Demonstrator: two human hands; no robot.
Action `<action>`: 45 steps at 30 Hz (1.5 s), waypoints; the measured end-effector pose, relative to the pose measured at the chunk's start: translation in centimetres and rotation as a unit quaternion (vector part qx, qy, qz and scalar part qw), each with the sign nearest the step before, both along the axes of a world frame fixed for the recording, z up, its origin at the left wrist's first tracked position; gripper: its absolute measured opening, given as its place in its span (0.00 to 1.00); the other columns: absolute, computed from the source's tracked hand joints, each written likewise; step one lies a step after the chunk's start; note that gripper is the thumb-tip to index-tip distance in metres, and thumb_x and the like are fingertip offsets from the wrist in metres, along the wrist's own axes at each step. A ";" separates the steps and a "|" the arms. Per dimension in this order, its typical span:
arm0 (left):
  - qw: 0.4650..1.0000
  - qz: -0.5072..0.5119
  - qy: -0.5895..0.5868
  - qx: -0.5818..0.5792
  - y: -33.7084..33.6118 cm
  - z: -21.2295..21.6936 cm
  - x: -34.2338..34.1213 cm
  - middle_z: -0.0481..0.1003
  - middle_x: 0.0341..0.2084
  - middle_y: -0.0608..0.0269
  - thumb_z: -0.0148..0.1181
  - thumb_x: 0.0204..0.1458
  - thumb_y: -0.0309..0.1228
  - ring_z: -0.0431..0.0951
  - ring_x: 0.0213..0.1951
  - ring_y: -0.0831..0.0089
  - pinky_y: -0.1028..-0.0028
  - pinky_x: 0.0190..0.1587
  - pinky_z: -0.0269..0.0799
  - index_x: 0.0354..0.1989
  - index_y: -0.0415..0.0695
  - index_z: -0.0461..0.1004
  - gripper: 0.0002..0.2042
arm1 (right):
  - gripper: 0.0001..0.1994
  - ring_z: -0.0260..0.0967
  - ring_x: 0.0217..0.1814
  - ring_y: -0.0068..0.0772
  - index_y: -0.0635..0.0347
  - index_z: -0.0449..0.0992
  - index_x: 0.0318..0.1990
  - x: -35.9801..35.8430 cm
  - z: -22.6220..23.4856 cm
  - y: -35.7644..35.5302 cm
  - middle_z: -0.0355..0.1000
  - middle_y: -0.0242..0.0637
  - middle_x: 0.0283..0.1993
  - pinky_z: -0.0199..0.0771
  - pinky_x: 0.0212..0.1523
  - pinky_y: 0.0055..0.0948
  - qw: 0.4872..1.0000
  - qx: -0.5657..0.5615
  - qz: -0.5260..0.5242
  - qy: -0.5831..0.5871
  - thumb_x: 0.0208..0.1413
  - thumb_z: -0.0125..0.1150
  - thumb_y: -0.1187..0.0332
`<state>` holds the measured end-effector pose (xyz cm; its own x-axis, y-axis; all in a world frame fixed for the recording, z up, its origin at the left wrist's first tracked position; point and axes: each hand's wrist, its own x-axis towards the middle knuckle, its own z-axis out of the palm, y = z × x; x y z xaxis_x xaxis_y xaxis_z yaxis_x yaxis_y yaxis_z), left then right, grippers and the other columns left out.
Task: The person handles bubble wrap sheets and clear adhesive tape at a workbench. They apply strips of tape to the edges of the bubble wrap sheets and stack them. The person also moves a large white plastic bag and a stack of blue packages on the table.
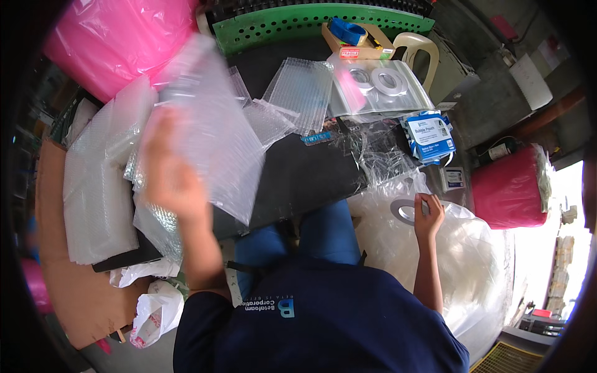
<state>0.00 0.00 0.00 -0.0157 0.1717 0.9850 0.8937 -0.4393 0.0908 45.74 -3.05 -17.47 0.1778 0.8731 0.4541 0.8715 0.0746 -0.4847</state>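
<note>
Head view: over the black desk (292,180), a clear plastic sheet (230,137) hangs tilted, seemingly not yet laid down. Bubble-wrap pieces (96,180) lie left of it, done or waiting, I cannot tell. Blur hides whether the left hand (174,174) grips the sheet; the right hand (429,214), well apart, pinches a grey tape ring (394,211), apparently unused on the sheet so far.

Navy short-sleeved shirt (354,323), light-blue chest logo (285,308), blue trousers (329,233)

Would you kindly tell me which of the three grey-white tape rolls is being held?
It is the roll in the right hand, off the table's edge; the other two lie side by side on clear plastic.
</note>
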 end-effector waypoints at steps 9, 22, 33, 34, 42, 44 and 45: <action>0.975 0.019 0.093 -0.199 10.0 -2.1 2.4 0.72 0.51 0.60 0.46 0.40 0.10 0.72 0.53 0.67 0.71 0.55 0.68 0.51 0.46 0.73 0.28 | 0.03 0.69 0.30 0.35 0.56 0.76 0.27 -2.3 -1.0 -1.3 0.72 0.32 0.26 0.57 0.35 0.30 1.000 -0.019 0.003 0.003 0.48 0.62 0.69; 0.755 0.085 0.133 -0.636 24.4 -29.0 18.3 0.56 0.58 0.29 0.51 0.54 0.48 0.54 0.61 0.35 0.48 0.60 0.53 0.63 0.32 0.51 0.36 | 0.03 0.69 0.29 0.35 0.56 0.77 0.26 -1.8 -2.0 -5.2 0.72 0.33 0.26 0.57 0.34 0.31 0.997 -0.051 -0.057 0.028 0.47 0.62 0.69; 0.927 -0.118 0.003 -0.357 18.4 -11.4 12.2 0.70 0.43 0.34 0.43 0.49 0.15 0.71 0.45 0.41 0.57 0.55 0.65 0.52 0.32 0.60 0.19 | 0.04 0.69 0.30 0.36 0.57 0.76 0.27 -0.7 -2.3 -3.3 0.72 0.33 0.27 0.58 0.35 0.31 0.997 -0.020 -0.073 0.013 0.48 0.62 0.68; 0.921 -0.133 0.057 -0.362 16.3 -11.4 12.3 0.68 0.46 0.32 0.42 0.50 0.15 0.69 0.48 0.40 0.58 0.57 0.63 0.54 0.31 0.59 0.20 | 0.04 0.69 0.30 0.36 0.57 0.76 0.27 -1.0 -1.9 -2.8 0.72 0.33 0.27 0.58 0.35 0.31 0.997 -0.013 -0.071 0.008 0.48 0.62 0.68; 0.602 -0.158 0.317 -0.715 -2.0 -21.2 6.1 0.70 0.45 0.33 0.49 0.51 0.26 0.76 0.42 0.51 0.60 0.48 0.71 0.40 0.30 0.69 0.12 | 0.02 0.69 0.29 0.35 0.54 0.77 0.28 -4.6 -0.4 -1.9 0.72 0.32 0.25 0.57 0.32 0.31 0.999 0.030 0.019 -0.008 0.46 0.63 0.69; 0.593 -0.169 0.243 -0.749 -2.1 -23.1 4.8 0.71 0.42 0.36 0.51 0.55 0.30 0.75 0.40 0.45 0.60 0.45 0.72 0.39 0.30 0.71 0.13 | 0.04 0.68 0.27 0.31 0.53 0.77 0.28 -5.6 -0.3 -2.2 0.73 0.29 0.25 0.57 0.31 0.30 0.997 0.035 0.061 -0.025 0.44 0.64 0.68; 0.637 -0.213 0.245 -0.700 -1.8 -22.2 5.0 0.71 0.42 0.37 0.52 0.56 0.33 0.75 0.40 0.45 0.61 0.44 0.73 0.39 0.31 0.72 0.14 | 0.05 0.68 0.26 0.30 0.53 0.77 0.28 -6.3 0.0 -2.3 0.72 0.28 0.24 0.57 0.32 0.30 0.995 0.034 0.082 -0.042 0.43 0.66 0.67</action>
